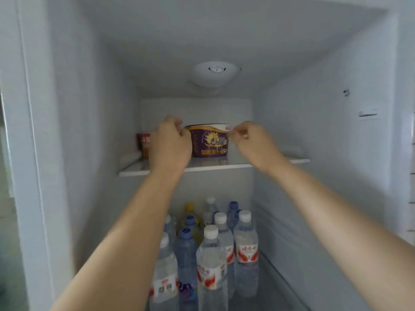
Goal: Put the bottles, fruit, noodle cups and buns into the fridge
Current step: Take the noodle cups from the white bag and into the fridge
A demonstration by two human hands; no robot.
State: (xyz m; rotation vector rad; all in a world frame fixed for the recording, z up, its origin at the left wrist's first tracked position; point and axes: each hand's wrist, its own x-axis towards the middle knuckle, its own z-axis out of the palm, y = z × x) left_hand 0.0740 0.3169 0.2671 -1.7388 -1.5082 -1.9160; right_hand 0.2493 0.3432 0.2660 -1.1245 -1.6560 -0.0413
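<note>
A purple noodle cup [210, 141] stands on the fridge's upper glass shelf [215, 167]. My left hand [170, 143] grips its left side at the rim. My right hand [251, 142] pinches the rim on the right side. A red noodle cup [143, 143] stands behind my left hand at the shelf's left, mostly hidden. Below the shelf, several water bottles [212, 261] with white and blue caps stand upright, with a yellow-capped bottle [189, 208] at the back.
The fridge's white side walls close in on left and right. A round light fitting [215, 72] sits in the ceiling. The right part of the upper shelf holds a faint pale object [290, 150]. The door frame [24, 153] runs along the left.
</note>
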